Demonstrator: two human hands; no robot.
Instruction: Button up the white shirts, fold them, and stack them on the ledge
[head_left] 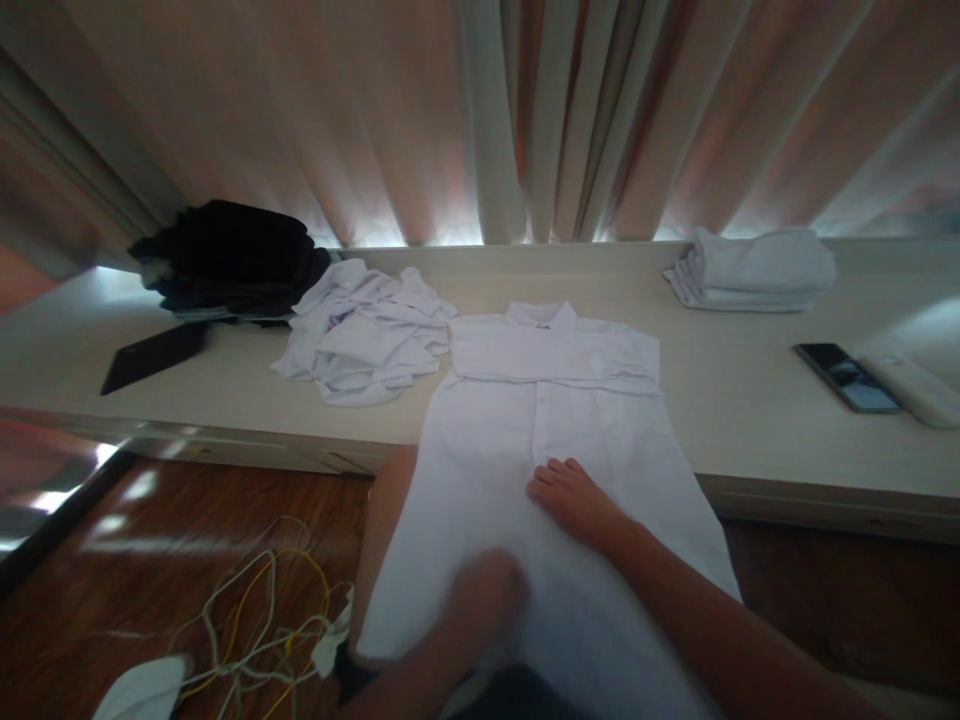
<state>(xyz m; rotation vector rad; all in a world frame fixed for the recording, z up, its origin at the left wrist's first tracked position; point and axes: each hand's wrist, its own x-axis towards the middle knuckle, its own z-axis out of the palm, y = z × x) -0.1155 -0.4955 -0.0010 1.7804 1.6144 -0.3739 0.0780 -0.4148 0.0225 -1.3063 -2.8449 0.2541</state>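
A white button-up shirt [551,400] lies front-up across the edge of a pale ledge [750,400], sleeves folded across the chest, its lower half hanging over my lap. My right hand [574,500] rests flat on the shirt near the button line, fingers together and pointing left. My left hand [484,595] is blurred low on the shirt's hem area; its fingers look curled against the cloth, and I cannot tell if it grips it.
A crumpled white garment pile [367,335] sits left of the shirt, dark folded clothes [229,255] behind it, a black flat object [154,355] further left. Folded white clothes [754,270] lie at the back right, a phone [847,377] beside them. Cables [255,620] lie on the wooden floor.
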